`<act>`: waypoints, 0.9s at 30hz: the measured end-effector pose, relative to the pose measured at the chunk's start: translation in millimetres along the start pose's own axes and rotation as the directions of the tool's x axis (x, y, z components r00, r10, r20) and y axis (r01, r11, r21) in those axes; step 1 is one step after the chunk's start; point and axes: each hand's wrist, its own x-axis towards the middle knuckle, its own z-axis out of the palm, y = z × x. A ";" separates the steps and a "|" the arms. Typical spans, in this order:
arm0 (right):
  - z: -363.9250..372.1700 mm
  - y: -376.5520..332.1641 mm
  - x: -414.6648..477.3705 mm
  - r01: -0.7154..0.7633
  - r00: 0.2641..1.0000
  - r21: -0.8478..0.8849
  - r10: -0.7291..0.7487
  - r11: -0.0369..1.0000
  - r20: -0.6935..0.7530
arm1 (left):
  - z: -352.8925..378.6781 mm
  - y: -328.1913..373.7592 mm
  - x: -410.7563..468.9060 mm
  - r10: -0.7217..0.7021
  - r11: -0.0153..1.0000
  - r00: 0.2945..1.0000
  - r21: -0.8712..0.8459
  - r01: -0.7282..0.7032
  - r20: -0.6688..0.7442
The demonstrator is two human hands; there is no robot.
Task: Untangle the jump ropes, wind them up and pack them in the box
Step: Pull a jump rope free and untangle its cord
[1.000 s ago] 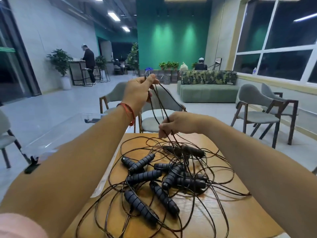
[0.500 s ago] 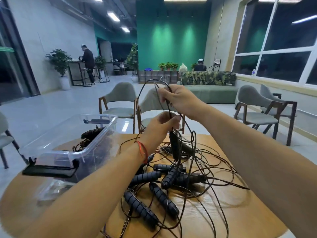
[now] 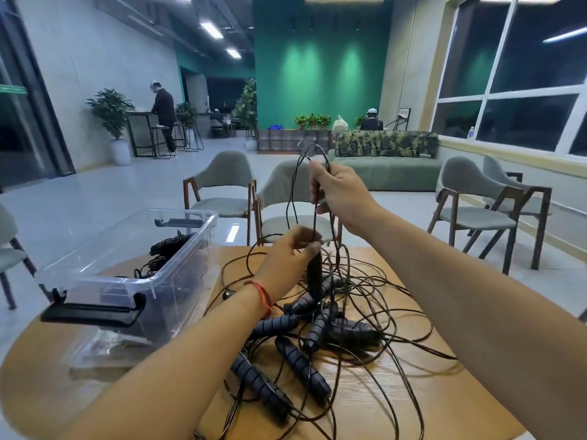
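Black jump ropes (image 3: 301, 366) tangle across the round wooden table (image 3: 444, 408); I see right hand (image 3: 341, 193) gripping raised cords, left hand (image 3: 287, 262) pinching one (clear plastic box (image 3: 95, 282) beside).

The left arm (image 3: 178, 360) and the right arm (image 3: 476, 312) are bare along the whole length in view, down to the left grip (image 3: 290, 258) and the right grip (image 3: 343, 192). The one thing worn is a thin red cord bracelet (image 3: 265, 298) round the left wrist, its strands lying close together. The left grip's fingertips are blurred.
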 end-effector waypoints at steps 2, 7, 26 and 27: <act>-1.1 -1.0 0.5 -0.018 1.000 0.018 0.018 1.000 0.003 | 1.4 -4.3 -4.4 -0.029 0.999 0.990 0.040 0.024 0.136; -3.3 -9.9 3.8 -0.046 0.998 0.100 0.041 0.994 0.048 | 3.7 8.7 -2.6 -0.030 0.992 0.994 -0.119 0.042 0.106; -33.1 30.7 -25.4 -0.166 0.824 -0.106 0.197 0.981 0.531 | -67.2 88.7 61.8 0.027 0.999 0.997 0.032 -0.025 -0.078; -35.3 35.9 -27.2 -0.185 0.811 -0.182 0.255 0.966 0.526 | -73.5 88.6 66.0 0.011 1.000 0.991 -0.017 -0.013 -0.132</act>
